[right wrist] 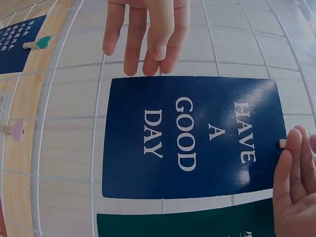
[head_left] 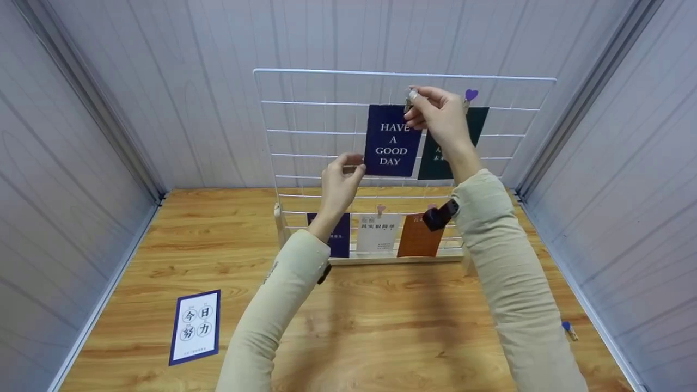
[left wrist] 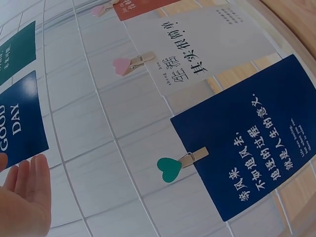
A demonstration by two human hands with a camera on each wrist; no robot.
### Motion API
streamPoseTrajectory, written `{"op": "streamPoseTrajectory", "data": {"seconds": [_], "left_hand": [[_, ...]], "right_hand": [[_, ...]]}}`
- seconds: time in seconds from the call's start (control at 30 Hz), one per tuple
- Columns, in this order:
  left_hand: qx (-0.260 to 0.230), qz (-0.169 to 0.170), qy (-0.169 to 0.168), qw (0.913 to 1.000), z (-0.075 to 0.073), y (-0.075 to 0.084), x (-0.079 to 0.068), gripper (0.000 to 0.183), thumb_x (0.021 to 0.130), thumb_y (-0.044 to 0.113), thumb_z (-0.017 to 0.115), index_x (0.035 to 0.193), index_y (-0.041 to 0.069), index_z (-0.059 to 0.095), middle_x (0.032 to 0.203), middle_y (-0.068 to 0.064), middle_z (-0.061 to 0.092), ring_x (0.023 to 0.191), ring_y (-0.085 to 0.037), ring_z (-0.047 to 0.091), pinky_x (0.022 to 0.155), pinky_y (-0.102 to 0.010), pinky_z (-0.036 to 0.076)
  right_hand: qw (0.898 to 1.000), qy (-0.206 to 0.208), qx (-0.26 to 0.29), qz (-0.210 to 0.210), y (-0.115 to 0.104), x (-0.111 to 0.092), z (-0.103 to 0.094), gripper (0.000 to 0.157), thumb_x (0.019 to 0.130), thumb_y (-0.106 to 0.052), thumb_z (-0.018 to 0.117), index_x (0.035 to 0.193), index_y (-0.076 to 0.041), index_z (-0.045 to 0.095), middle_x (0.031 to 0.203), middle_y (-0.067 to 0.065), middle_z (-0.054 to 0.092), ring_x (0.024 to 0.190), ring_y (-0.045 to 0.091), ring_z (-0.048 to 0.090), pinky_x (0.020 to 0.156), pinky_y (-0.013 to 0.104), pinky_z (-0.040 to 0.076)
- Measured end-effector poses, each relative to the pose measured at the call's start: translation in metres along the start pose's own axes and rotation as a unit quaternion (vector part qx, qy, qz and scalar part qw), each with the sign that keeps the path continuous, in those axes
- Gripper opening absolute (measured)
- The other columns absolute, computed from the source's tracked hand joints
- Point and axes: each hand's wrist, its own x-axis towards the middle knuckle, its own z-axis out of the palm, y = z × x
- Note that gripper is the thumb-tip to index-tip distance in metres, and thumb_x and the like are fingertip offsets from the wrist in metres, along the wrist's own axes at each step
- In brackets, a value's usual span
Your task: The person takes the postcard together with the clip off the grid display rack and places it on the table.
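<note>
A dark blue card [head_left: 392,140] reading "HAVE A GOOD DAY" lies against the white wire grid [head_left: 317,130], its whole face visible in the right wrist view. My right hand [head_left: 439,115] pinches a small clothespin [right wrist: 282,143] at the card's top edge; most of the clip is hidden by the fingers. At the card's lower left edge is my left hand [head_left: 341,181], its fingers loosely extended and the fingertips right at the edge. Beside it hangs a dark green card [head_left: 478,126] under a clothespin with a purple heart [head_left: 471,95], partly covered by my right hand.
Along the grid's bottom hang a blue card [left wrist: 247,138] with a green heart clothespin [left wrist: 170,169], a white card [head_left: 377,234] and an orange card [head_left: 420,235]. A blue-bordered card [head_left: 195,328] lies on the wooden table [head_left: 228,228] at left, a blue-headed clothespin [head_left: 569,330] at right.
</note>
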Motion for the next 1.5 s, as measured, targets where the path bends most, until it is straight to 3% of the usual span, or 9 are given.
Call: {"op": "streamPoseTrajectory", "data": {"seconds": [0.23,0.5,0.97,1.27,1.5], "left_hand": [[0.022,0.014,0.006,0.9997,0.002,0.0,0.001,0.025,0.082,0.004,0.058,0.106,-0.002,0.06,0.092,-0.011,0.062,0.079,-0.019,0.059,0.069,-0.019,0.047],[0.035,0.019,0.012,0.9991,0.004,0.001,-0.001,0.021,0.082,0.005,0.059,0.103,0.0,0.062,0.088,-0.01,0.06,0.077,-0.018,0.058,0.068,-0.019,0.046],[-0.036,-0.012,0.004,0.9993,0.011,0.002,-0.003,0.014,0.084,0.004,0.058,0.097,-0.001,0.06,0.094,-0.008,0.06,0.087,-0.015,0.056,0.076,-0.02,0.044],[-0.032,-0.041,0.028,0.9983,0.013,0.002,0.0,0.007,0.082,0.004,0.061,0.089,0.004,0.06,0.084,-0.003,0.061,0.076,-0.013,0.058,0.068,-0.022,0.046],[-0.045,-0.042,0.028,0.9977,0.013,0.0,0.0,0.007,0.083,0.002,0.059,0.09,-0.001,0.058,0.084,-0.008,0.06,0.077,-0.016,0.057,0.07,-0.022,0.046]], "right_hand": [[1.0,0.007,0.011,0.007,0.0,0.001,0.0,0.023,0.087,-0.015,0.057,0.104,0.0,0.062,0.069,0.01,0.06,0.057,0.015,0.056,0.056,0.022,0.048],[0.999,0.018,0.033,0.008,0.002,0.002,0.002,0.023,0.086,-0.013,0.057,0.103,0.001,0.062,0.068,0.01,0.059,0.056,0.016,0.056,0.056,0.021,0.048],[0.999,0.029,0.031,0.018,0.001,0.003,0.003,0.024,0.085,-0.013,0.058,0.102,0.004,0.061,0.069,0.01,0.059,0.056,0.015,0.056,0.056,0.022,0.048],[0.999,0.039,0.016,0.005,0.003,0.005,0.007,0.021,0.085,-0.014,0.058,0.099,0.001,0.063,0.068,0.01,0.059,0.056,0.015,0.056,0.056,0.022,0.048],[0.998,0.054,0.018,-0.008,0.005,0.003,0.012,0.02,0.085,-0.015,0.059,0.097,0.0,0.064,0.07,0.011,0.059,0.057,0.017,0.056,0.059,0.024,0.049]]}}
